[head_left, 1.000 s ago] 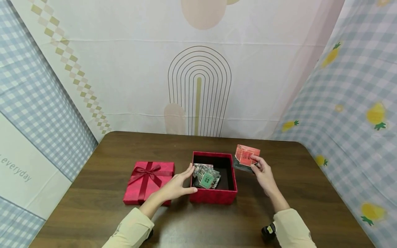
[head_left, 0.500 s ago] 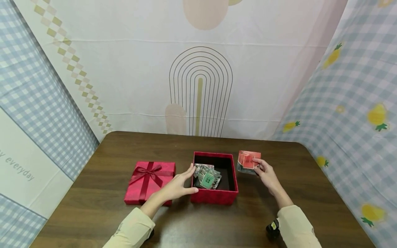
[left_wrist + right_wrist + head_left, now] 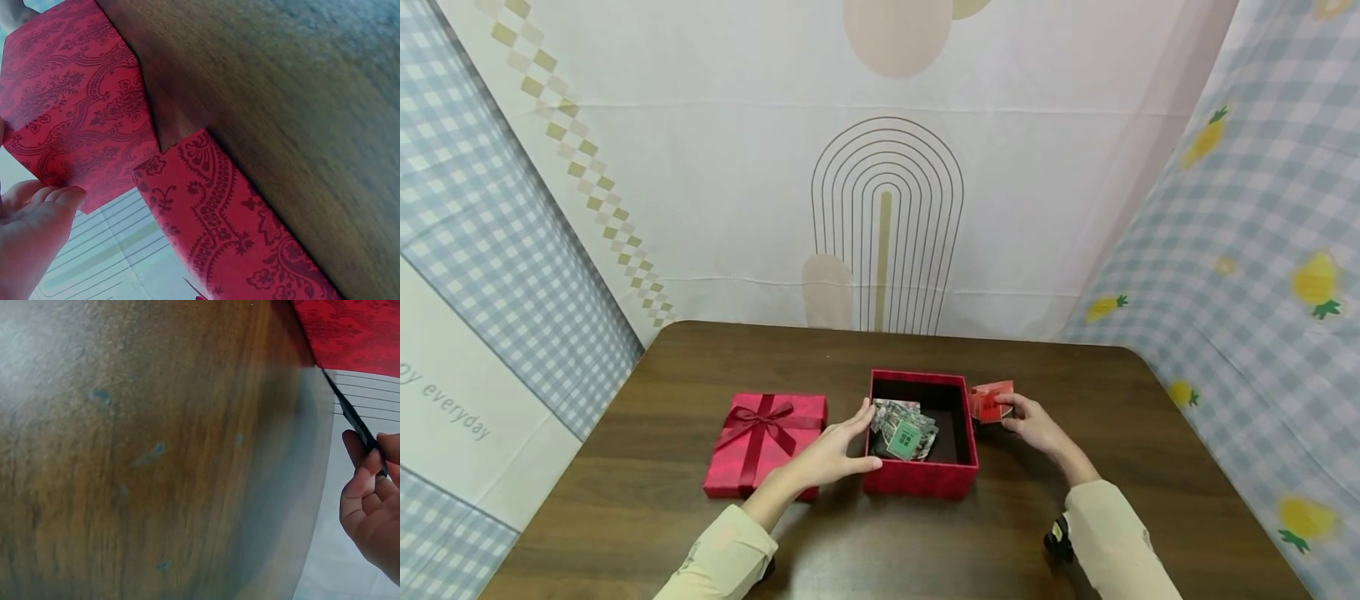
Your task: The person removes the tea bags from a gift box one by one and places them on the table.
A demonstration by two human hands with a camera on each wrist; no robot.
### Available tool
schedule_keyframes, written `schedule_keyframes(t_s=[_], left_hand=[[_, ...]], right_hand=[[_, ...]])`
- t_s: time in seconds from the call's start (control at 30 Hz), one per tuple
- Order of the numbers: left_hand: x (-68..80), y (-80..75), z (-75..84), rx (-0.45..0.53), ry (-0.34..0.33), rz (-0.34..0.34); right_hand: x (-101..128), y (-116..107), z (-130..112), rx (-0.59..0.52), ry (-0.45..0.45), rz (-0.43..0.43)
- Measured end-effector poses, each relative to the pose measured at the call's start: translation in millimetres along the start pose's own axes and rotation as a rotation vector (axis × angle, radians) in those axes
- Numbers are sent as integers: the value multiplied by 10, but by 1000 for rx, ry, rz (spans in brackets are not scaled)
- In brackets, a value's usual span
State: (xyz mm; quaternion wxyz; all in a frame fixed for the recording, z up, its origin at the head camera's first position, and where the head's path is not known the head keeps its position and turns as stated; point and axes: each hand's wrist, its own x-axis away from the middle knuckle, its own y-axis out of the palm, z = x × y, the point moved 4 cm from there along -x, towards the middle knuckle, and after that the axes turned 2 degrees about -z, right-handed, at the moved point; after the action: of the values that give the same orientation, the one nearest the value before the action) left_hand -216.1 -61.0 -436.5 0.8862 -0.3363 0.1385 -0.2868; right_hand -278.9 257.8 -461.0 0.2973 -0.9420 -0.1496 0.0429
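My right hand [image 3: 1036,423] pinches a flat red and dark sachet [image 3: 989,402] between thumb and fingers, just outside the right wall of an uncovered red gift box [image 3: 917,481]. Edge-on in the right wrist view, the sachet [image 3: 351,412] appears as a thin dark strip with one end near the box. With fingers extended, my left hand [image 3: 838,446] touches the left side of that box. The left wrist view shows those fingers [image 3: 59,195] against the patterned red wall. Inside, several sachets [image 3: 904,435] lie piled at the left, a green-labelled one on top.
The red box lid [image 3: 760,442], tied with a ribbon bow, lies on the brown wooden table [image 3: 895,554] left of the box. A patterned white cloth [image 3: 737,183] hangs behind the table, with blue checked cloth [image 3: 1225,275] at both sides.
My right hand has lowered the sachet and brought it left against the box's right side, tilting it so less of its face shows. My left hand stays at the box.
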Motion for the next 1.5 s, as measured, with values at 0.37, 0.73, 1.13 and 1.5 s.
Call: schedule_keyframes(t_s=[0.37,0.73,1.13,1.5], left_hand=[[-1,6,7,-2,5,4],[-1,10,3,1,-2,-4],[-5,16,-19,6,4,1],[-12,7,-25,3,3,-2]], right_hand=[[-17,49,70,177,36,11],[-19,98,151,353,54,3],[26,170,147,453,-13,25],[51,156,113,439,23,67]])
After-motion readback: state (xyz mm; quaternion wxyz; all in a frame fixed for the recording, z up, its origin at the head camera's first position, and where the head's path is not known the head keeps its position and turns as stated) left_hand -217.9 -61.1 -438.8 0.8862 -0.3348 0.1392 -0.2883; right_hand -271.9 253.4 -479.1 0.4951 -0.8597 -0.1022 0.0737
